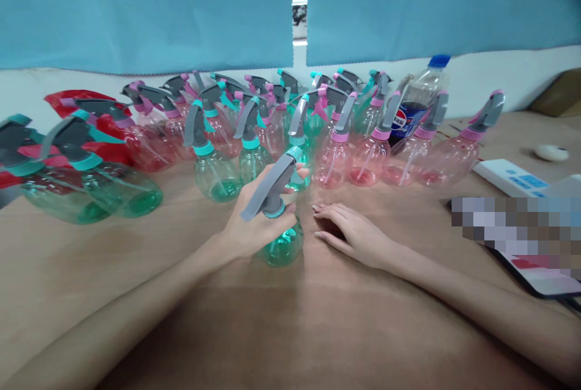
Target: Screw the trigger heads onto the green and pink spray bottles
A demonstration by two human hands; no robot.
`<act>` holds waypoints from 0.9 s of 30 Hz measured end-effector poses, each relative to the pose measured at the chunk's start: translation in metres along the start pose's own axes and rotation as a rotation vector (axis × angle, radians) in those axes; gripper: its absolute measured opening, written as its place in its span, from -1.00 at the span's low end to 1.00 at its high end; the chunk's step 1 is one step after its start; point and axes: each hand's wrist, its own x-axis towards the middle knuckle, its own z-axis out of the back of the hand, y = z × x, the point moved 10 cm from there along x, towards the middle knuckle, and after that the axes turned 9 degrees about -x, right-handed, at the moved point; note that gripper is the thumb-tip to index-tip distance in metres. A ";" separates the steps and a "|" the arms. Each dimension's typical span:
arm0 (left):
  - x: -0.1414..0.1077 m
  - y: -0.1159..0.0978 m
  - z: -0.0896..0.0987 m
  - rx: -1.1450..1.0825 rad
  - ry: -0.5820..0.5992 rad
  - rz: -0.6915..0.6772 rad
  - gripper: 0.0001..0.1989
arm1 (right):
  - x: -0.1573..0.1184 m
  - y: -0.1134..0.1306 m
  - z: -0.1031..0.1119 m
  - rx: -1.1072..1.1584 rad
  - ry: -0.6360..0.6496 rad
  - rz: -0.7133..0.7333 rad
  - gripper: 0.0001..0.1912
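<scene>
A green spray bottle (282, 249) with a grey and teal trigger head stands on the table in front of me. My left hand (254, 220) is wrapped round its neck just under the head, with some fingers hidden behind it. To the right, my right hand (356, 232) rests on the table, its fingers loosely curved and the thumb apart, with nothing visible in it. Past my hands stand more green spray bottles (218, 181) and pink spray bottles (331, 166), close together in rows.
Two green spray bottles (131, 190) stand at the left, near red plastic (86, 99). A cola bottle (408, 114) with a blue cap rises behind the pink ones. On the right lie a phone (535, 269), a white box (511, 175) and a white mouse-like object (551, 152).
</scene>
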 end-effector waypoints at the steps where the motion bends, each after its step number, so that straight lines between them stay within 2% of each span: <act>1: -0.001 0.003 -0.001 0.011 0.004 0.014 -0.46 | 0.000 0.000 0.000 0.001 0.000 -0.001 -0.70; 5: -0.002 0.012 -0.005 0.056 0.027 0.086 -0.45 | 0.000 0.001 0.001 0.009 -0.009 0.004 -0.71; 9: -0.002 0.013 -0.003 0.066 -0.010 0.093 -0.46 | 0.000 0.001 0.001 0.005 -0.009 0.005 -0.71; 13: -0.004 0.019 0.000 0.069 -0.045 0.123 -0.54 | 0.000 0.000 0.000 -0.004 -0.001 0.002 -0.71; 20: -0.005 0.026 -0.004 0.002 -0.027 0.181 -0.62 | 0.000 0.001 0.002 0.007 -0.015 -0.001 -0.71; 23: -0.007 0.027 -0.005 -0.002 -0.009 0.215 -0.59 | 0.000 0.001 0.003 0.008 -0.012 -0.002 -0.71; 27: -0.007 0.023 -0.003 0.123 0.032 0.217 -0.50 | 0.001 0.001 0.003 0.001 -0.013 0.007 -0.71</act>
